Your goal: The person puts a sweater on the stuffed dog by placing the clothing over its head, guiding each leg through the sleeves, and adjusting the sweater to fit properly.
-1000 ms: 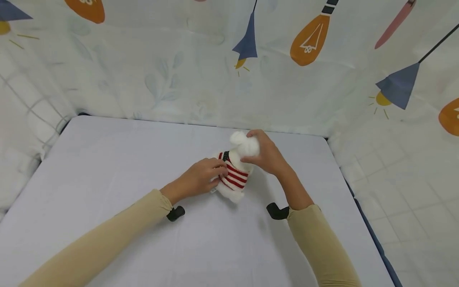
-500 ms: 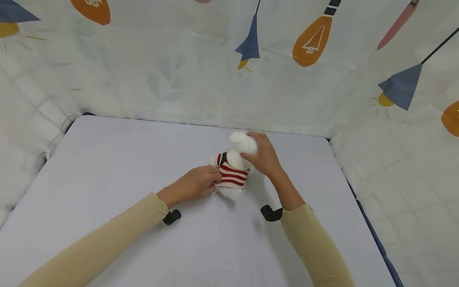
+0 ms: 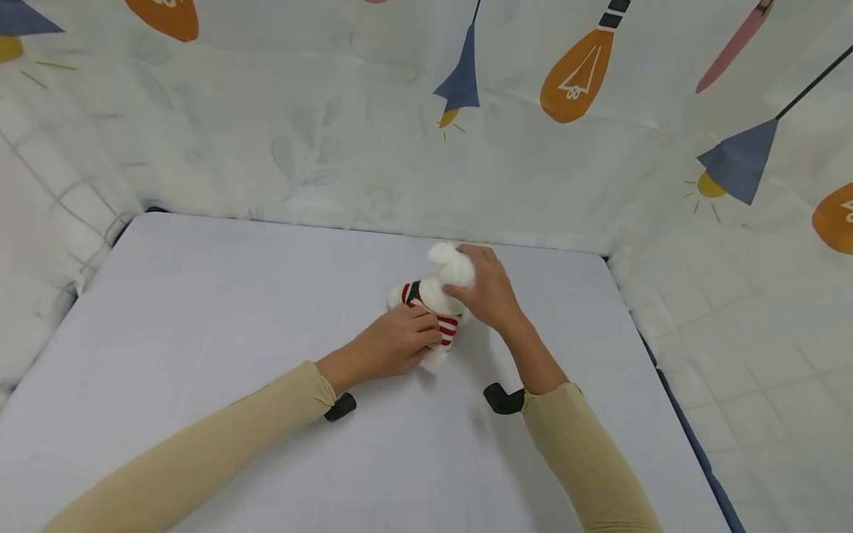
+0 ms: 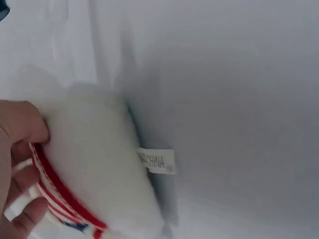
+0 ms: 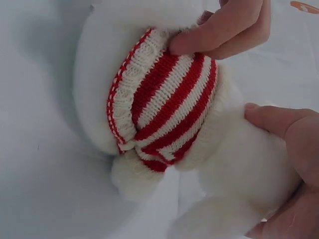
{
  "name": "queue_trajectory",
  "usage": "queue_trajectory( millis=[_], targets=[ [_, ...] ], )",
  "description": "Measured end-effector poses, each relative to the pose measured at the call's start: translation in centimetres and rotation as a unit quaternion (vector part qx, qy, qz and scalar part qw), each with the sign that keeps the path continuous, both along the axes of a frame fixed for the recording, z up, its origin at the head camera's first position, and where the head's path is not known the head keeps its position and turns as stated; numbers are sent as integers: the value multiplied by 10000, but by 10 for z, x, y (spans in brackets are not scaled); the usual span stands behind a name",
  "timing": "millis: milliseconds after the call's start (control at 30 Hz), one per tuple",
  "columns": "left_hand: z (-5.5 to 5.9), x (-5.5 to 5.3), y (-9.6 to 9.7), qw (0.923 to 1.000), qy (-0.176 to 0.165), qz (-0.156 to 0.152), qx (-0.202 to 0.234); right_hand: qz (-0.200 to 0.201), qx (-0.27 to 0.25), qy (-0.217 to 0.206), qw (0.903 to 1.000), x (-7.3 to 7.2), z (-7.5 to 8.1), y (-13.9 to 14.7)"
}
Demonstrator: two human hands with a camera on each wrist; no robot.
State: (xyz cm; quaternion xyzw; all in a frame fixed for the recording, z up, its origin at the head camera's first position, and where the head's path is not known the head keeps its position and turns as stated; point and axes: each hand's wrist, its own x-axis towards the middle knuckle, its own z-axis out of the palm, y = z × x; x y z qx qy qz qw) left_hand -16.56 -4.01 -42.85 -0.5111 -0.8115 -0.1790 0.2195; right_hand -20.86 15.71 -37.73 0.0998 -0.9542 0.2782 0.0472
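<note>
A white plush toy (image 3: 436, 300) in a red-and-white striped knit sweater (image 3: 448, 329) is held up over the table's far part. My right hand (image 3: 489, 289) grips its fluffy head, thumb on one side and fingers on the other. At the body, my left hand (image 3: 403, 340) pinches the sweater near its lower edge. In the left wrist view the thumb (image 4: 27, 122) lies by the red hem, with a white label (image 4: 158, 161) sticking out of the toy's bottom. The right wrist view shows the knit stripes (image 5: 174, 94) up close; the toy's face is hidden.
A white-covered table (image 3: 233, 296) lies under both hands. Behind it hangs a pale curtain (image 3: 373, 148) printed with lamps and bulbs. Black wrist mounts (image 3: 504, 398) stick out below the sleeves.
My left hand first shifted a little left along the toy's side, then came right across the front of the sweater. The right hand stays on the head, slightly further left.
</note>
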Motion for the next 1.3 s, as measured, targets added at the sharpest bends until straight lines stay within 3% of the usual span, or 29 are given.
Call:
queue_trajectory(
  millis=[67, 167, 367, 467, 600, 767, 833, 933, 1033, 1133, 1300],
  targets=[
    [3, 3, 6, 9994, 118, 160, -282, -55, 79, -8, 10000, 0, 0, -3],
    [5, 7, 11, 9979, 39, 286, -583, -158, 170, -9, 9997, 0, 0, -6],
    [9, 11, 11, 9920, -675, -99, -1059, -362, 334, 116, 9987, 2, -1, -12],
    [12, 10, 7, 9877, -989, -83, -1212, -391, 499, 114, 9979, 2, -1, -12],
    [15, 6, 0, 9870, -1343, 154, -867, -338, 791, -216, 9961, 7, 6, -4],
    [12, 6, 1, 9863, -1636, 103, -182, 120, 1054, -338, 9938, 12, 19, 3],
    [8, 8, 5, 9897, -1402, 103, -258, 144, 1153, -140, 9931, 11, 20, 3],
    [2, 9, 10, 9955, -580, 370, -657, -120, 1326, 228, 9908, 11, 19, 3],
    [-4, 6, 10, 9938, 102, 690, -866, -388, 1407, 474, 9882, 12, 18, 4],
    [-8, 0, 6, 9940, 282, 766, -725, -486, 1447, 532, 9868, 11, 18, 6],
    [-9, -8, 2, 9966, 260, 572, -526, -533, 1500, 530, 9858, 10, 18, 7]
  ],
)
